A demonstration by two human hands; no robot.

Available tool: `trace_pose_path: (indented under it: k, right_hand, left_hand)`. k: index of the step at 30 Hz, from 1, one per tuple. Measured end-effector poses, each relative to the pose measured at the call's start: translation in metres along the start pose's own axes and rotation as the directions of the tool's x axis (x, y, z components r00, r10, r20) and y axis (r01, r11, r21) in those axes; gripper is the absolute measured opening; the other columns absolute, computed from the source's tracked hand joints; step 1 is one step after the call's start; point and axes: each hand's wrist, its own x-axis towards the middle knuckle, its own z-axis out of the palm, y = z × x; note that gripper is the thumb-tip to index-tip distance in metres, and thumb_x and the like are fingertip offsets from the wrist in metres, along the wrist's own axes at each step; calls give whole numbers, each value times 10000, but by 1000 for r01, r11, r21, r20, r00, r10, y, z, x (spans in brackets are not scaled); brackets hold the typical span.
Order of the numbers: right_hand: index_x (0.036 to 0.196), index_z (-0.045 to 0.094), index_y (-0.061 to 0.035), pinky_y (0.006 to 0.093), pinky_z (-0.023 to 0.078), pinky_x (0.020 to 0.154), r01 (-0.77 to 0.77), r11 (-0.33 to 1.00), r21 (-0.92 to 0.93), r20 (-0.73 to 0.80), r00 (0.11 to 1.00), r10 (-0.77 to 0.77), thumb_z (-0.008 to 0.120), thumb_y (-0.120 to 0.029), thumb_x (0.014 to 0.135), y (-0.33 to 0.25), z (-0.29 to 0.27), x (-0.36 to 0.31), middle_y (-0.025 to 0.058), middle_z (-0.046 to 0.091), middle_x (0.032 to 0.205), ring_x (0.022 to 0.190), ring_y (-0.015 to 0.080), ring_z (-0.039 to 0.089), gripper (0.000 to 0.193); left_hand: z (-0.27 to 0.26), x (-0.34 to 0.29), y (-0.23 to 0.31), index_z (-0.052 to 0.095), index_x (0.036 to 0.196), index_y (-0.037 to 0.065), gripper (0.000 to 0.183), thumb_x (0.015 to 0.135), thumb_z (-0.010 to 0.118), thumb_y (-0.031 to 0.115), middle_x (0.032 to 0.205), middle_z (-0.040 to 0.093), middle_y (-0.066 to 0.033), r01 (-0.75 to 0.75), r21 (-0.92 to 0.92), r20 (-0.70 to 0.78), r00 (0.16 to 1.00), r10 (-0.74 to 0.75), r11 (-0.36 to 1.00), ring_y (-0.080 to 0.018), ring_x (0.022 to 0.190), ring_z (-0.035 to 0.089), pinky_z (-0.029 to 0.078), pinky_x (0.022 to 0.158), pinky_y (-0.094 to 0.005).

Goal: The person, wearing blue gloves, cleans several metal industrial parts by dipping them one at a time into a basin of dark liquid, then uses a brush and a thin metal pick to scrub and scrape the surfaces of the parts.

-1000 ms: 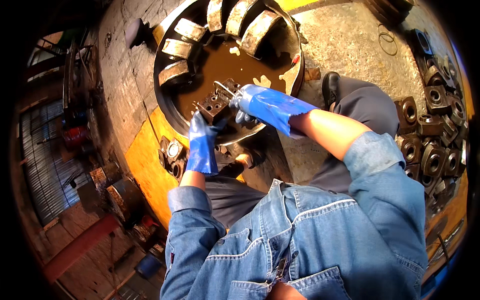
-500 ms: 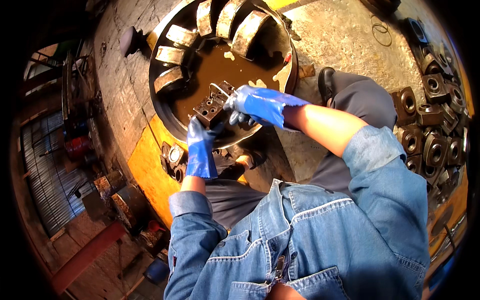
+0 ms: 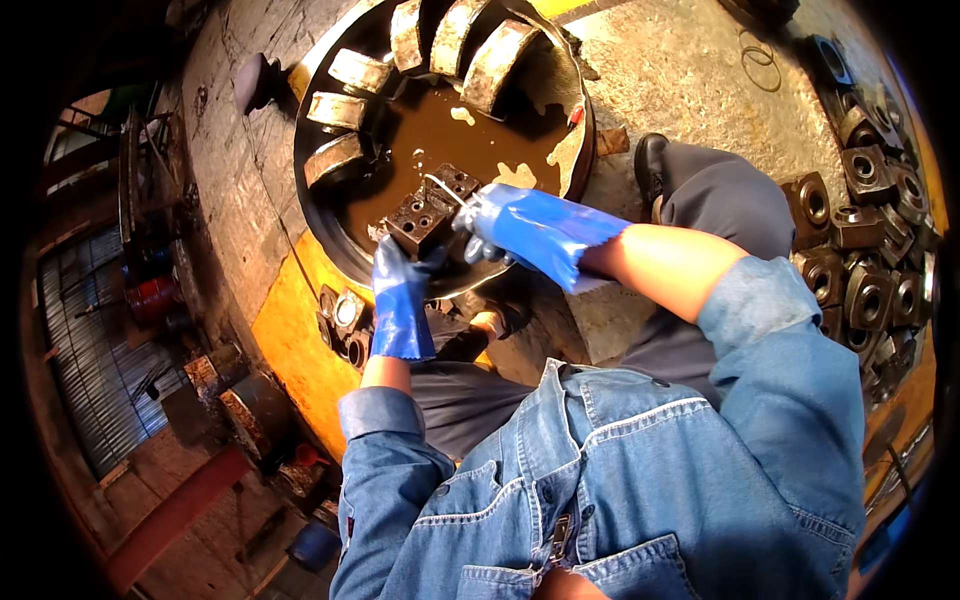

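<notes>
A dark, oily metal block [image 3: 418,218] with several round holes is tilted over the brown liquid in a round basin [image 3: 302,150]. My left hand [image 3: 397,275], in a blue rubber glove, grips the block's near left end. My right hand [image 3: 500,217], gloved the same way, is closed around a thin, bent, pale rod [image 3: 440,186]. The rod's bent end lies over the block's top face. What the rod carries at its other end, inside the glove, is hidden.
Several curved metal pieces [image 3: 360,72] stand along the basin's far and left walls. Many blocks with round bores [image 3: 868,170] are heaped at the right. Small ring-shaped parts [image 3: 347,310] lie by my left wrist. My shoe [image 3: 651,165] rests right of the basin.
My right hand has shifted slightly right and nearer with the rod. The block stays in my left hand, nearly in the same place.
</notes>
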Motion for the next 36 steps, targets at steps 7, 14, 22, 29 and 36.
trace_pose_path:
  k: [7,14,22,29,36]
  right_hand:
    - [1297,701,-74,289,532,629,-126,964,234,2,992,129,500,-317,1052,-24,-9,-9,68,786,961,753,151,669,399]
    - [1336,660,-68,239,548,622,-113,945,307,-6,993,121,484,-285,1088,-1,-9,1,81,799,1065,782,123,696,374]
    - [1374,642,-72,315,583,644,-134,963,234,-11,990,140,535,-278,1077,-21,-2,-11,85,799,1065,801,143,699,376]
    - [1336,660,-88,232,534,582,-125,924,360,44,992,118,547,-353,1080,7,-11,15,46,797,1009,722,83,662,385]
    - [1317,662,-43,228,488,617,-183,937,298,-11,981,195,547,-295,1061,-29,-9,-14,56,780,978,723,67,627,378]
  left_hand:
    - [-26,-19,74,557,1322,-42,722,879,849,448,1216,711,-206,83,-28,69,994,-81,996,-301,1077,718,609,893,-362]
    - [-4,2,26,523,1375,-73,1005,759,864,644,1256,674,-242,-24,271,24,1000,19,962,-353,1105,697,578,962,-395]
    - [-21,-19,63,607,1322,-8,853,757,890,566,1179,724,-208,-78,273,-7,996,84,959,-356,1079,712,574,969,-424]
    - [-14,-3,39,580,1316,-47,841,788,885,533,1187,708,-238,-38,160,2,999,38,986,-374,1058,714,575,949,-439]
    - [-17,-10,41,600,1287,-24,842,751,900,552,1189,707,-225,-85,241,-17,996,92,967,-385,1113,690,562,973,-444]
